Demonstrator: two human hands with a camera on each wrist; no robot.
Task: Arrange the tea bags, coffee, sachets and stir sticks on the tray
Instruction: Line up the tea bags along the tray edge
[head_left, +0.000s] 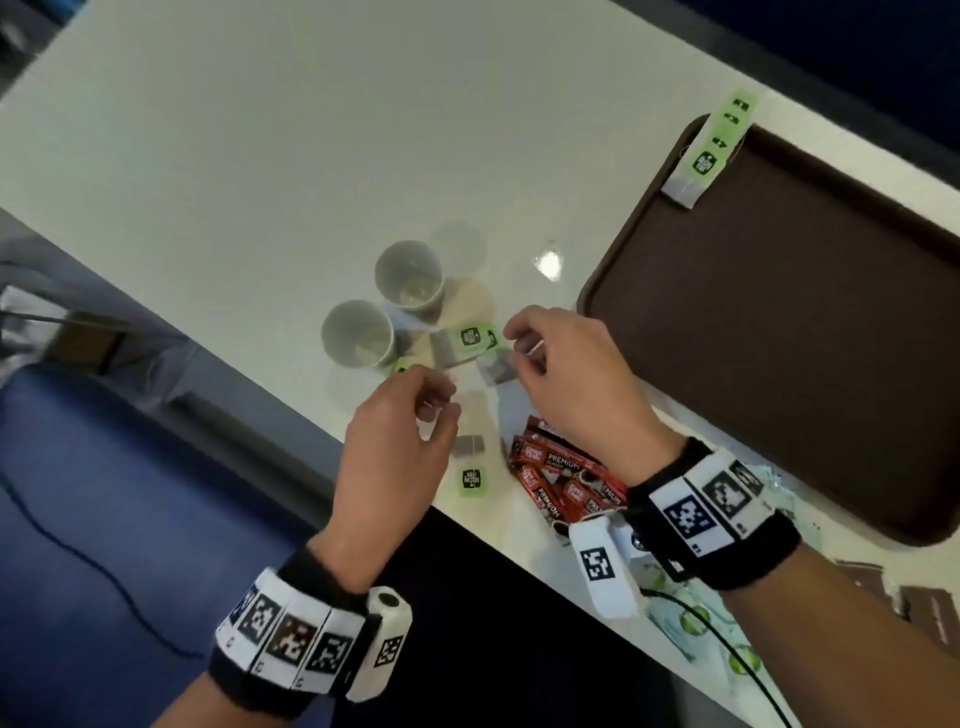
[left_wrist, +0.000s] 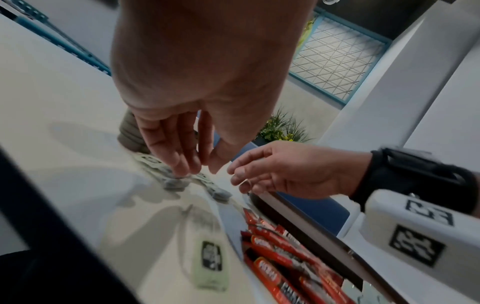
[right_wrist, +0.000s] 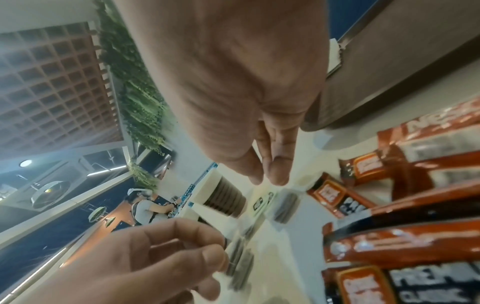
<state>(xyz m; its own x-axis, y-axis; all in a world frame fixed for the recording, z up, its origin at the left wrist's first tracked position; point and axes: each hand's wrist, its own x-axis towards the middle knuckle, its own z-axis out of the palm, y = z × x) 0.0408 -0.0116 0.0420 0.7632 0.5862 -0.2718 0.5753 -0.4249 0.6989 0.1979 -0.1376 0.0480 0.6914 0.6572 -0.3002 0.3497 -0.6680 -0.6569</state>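
Note:
Loose tea bags (head_left: 467, 340) with green tags lie by two paper cups on the white table. My left hand (head_left: 441, 410) hovers over them with curled fingers, and its fingertips (left_wrist: 182, 168) pinch a grey tea bag (left_wrist: 175, 183). My right hand (head_left: 514, 343) is just beyond, thumb and finger pinching a thin tea bag string (left_wrist: 244, 183). Another tea bag (head_left: 470, 447) and its green tag (head_left: 474, 479) lie between my hands. Red coffee sachets (head_left: 561, 478) are piled under my right wrist. A strip of green tea bags (head_left: 711, 150) leans on the brown tray (head_left: 779, 338).
Two paper cups (head_left: 410, 275) stand left of the tea bags. Green-and-white sachets (head_left: 691, 623) and brown sachets (head_left: 883, 587) lie by the table's near edge. A blue seat (head_left: 104, 493) is below the table on the left. In the right wrist view, a person sits far off.

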